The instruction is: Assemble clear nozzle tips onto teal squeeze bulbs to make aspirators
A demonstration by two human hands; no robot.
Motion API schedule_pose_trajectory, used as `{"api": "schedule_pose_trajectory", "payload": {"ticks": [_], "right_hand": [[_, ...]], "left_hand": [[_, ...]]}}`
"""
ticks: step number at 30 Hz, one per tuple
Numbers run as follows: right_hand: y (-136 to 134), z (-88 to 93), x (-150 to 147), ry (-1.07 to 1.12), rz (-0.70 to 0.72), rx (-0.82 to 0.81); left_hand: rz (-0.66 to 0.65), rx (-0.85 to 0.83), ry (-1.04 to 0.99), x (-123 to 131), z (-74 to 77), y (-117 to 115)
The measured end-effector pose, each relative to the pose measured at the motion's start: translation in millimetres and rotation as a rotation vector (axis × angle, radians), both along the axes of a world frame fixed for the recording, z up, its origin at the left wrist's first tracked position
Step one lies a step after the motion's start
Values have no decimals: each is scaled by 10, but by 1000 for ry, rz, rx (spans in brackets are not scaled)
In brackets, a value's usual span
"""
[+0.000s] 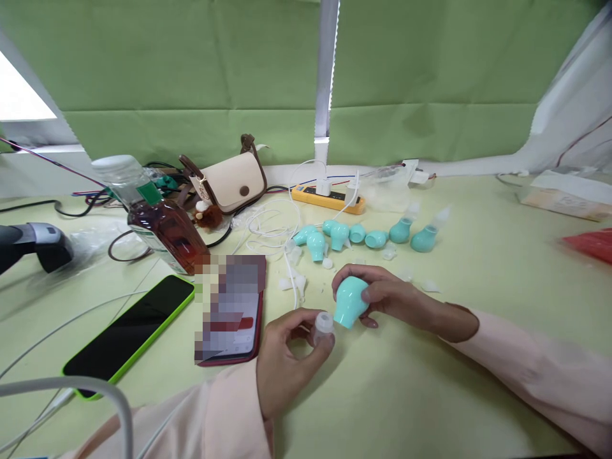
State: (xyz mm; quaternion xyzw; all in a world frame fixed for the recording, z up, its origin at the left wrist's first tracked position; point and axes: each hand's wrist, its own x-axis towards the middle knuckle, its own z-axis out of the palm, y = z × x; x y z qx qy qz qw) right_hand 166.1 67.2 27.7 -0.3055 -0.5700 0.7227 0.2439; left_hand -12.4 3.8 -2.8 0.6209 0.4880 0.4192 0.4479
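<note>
head view, read as a clock face about its centre, showed a clear fitting between five and six o'clock, over the near part of the desk. it was probably light and fairly stiff, best pinched by its sides. just beside it, near five o'clock, was a glossy teal bulb, its neck tilted down toward the fitting; it was likely light, soft and a little slippery, best held round its full belly rather than at the neck. of the hands, the left hand, at six o'clock, was closed to a pinch, thumb and forefinger on the fitting. the right hand, at four o'clock, was half curled, thumb and fingers around the bulb's belly. a green-edged phone lay at eight o'clock. farther off, loose teal bulbs lay near the dial's centre, and two tipped bulbs stood at three o'clock. beyond, a cream bag sat at ten, and a yellow power strip between one and two.
</note>
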Motion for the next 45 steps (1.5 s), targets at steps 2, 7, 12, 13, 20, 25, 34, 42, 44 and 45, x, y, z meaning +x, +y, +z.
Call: {"api": "schedule_pose_trajectory", "payload": {"ticks": [2, 7, 12, 13, 20, 25, 34, 42, 44, 45], "right_hand": [[-5, -7, -9, 13, -46, 51], [-21, -15, -16, 14, -94, 135], [-68, 33, -31, 1, -80, 207], [-79, 45, -34, -4, -75, 217], [-116, 31, -20, -29, -28, 274], [-170, 25, -6, -193, -11, 400], [-213, 83, -42, -386, 9, 634], [-193, 33, -34, -393, 51, 668], [-184, 26, -33, -388, 62, 670], [-180, 23, -33, -386, 67, 669]], "left_hand": [[-12, 49, 27, -8, 10, -2], [-76, 61, -33, -3, 31, -11], [-100, -64, -85, -2, 1, -21], [-94, -82, -88, -2, -3, -21], [-74, -123, -60, 4, 24, -12], [-81, -129, -33, -11, 22, -16], [-68, -106, 28, -24, 13, -36], [-54, -80, 69, -18, 14, -45], [-56, -63, 82, -16, 10, -46], [-56, -55, 92, -16, 8, -49]]}}
